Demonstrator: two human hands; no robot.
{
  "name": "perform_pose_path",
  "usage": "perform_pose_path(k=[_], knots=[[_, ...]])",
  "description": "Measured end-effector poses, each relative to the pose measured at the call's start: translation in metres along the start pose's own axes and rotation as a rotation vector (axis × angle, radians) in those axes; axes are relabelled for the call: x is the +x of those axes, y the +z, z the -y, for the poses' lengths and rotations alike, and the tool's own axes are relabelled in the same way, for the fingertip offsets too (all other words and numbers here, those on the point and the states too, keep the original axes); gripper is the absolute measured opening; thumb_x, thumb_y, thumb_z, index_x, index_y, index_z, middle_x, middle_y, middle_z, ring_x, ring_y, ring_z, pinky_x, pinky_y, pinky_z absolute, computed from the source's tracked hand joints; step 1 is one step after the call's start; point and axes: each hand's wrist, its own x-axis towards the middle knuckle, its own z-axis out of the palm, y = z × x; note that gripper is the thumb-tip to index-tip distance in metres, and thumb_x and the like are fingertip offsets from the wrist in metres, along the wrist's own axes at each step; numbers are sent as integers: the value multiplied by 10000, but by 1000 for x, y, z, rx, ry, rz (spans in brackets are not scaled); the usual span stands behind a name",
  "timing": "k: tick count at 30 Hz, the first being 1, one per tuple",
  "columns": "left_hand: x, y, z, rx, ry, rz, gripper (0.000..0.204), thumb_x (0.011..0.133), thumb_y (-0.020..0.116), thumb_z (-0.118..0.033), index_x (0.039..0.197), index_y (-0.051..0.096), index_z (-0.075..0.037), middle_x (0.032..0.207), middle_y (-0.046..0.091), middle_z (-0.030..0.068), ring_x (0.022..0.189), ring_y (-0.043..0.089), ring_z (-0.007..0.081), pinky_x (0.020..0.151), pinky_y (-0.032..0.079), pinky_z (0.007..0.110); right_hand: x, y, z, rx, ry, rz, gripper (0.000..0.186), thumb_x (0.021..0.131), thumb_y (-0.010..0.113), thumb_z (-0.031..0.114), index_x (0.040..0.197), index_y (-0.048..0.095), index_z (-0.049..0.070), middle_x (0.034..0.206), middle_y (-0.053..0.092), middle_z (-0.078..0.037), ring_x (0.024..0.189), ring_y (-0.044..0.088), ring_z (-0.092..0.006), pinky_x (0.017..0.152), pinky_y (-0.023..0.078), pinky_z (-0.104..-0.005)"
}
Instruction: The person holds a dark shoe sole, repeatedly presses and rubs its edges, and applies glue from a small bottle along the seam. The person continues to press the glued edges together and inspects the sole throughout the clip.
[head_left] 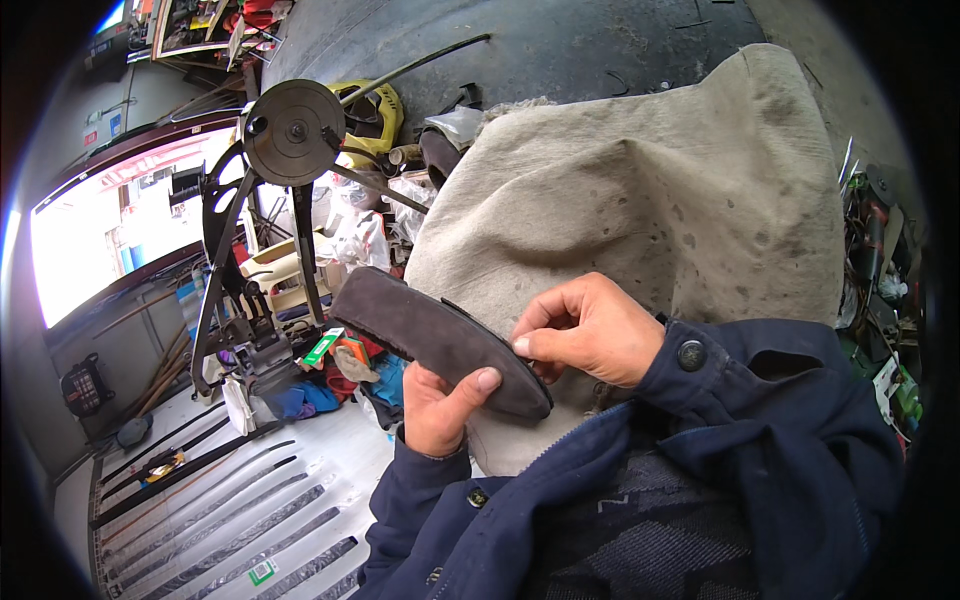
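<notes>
A dark brown shoe [420, 325] with a matte, suede-like surface is tilted above my lap, its rounded end toward me. My left hand [445, 405] is wrapped round its lower side, thumb pressed on the surface near the rounded end. At the shoe's opposite edge, my right hand [590, 330] is closed with thumb and forefinger pinched together. Whether those fingertips hold the edge itself or something small is hidden. A stained beige cloth [620, 190] spreads over my lap beneath both hands.
To the left stands a hand-cranked sewing machine with a round metal wheel [295, 132]. Below it lie coloured rags [305, 400] and bags. Dark strips [240, 535] rest on a pale surface at lower left. Assorted clutter [880, 230] lines the right; a yellow item [375, 115] sits behind the wheel.
</notes>
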Motion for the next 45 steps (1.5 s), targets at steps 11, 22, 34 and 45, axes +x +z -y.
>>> perform_pose_path(k=[11, 22, 34, 45], knots=[[5, 3, -8, 3, -36, -16, 226, 879, 715, -47, 1090, 661, 14, 1018, 711, 60, 923, 653, 142, 881, 494, 289, -4, -4, -3, 4, 60, 17, 174, 861, 611, 11, 973, 720, -66, 800, 708, -97, 679, 666, -130, 653, 561, -271], [7, 2, -8, 36, -45, -31, 239, 876, 727, -55, 1094, 655, 9, 1018, 705, 57, 926, 649, 143, 886, 489, 287, -6, -6, 0, -37, 41, 7, 156, 877, 673, 81, 941, 742, -43, 761, 704, -67, 660, 646, -106, 624, 527, -262], [8, 4, -8, 48, -81, -62, 280, 842, 736, -54, 1100, 648, 9, 1031, 705, 73, 928, 655, 165, 893, 485, 290, -6, -6, 0, -40, 47, -15, 156, 884, 664, 88, 926, 742, -41, 759, 705, -65, 661, 652, -107, 624, 534, -258], [8, 3, -4, -26, -17, -78, 241, 869, 721, -44, 1095, 657, 6, 1023, 704, 61, 923, 648, 148, 886, 485, 288, -6, -5, -1, 64, 30, -7, 170, 895, 664, 68, 960, 730, -75, 811, 719, -99, 681, 670, -121, 641, 572, -267]])
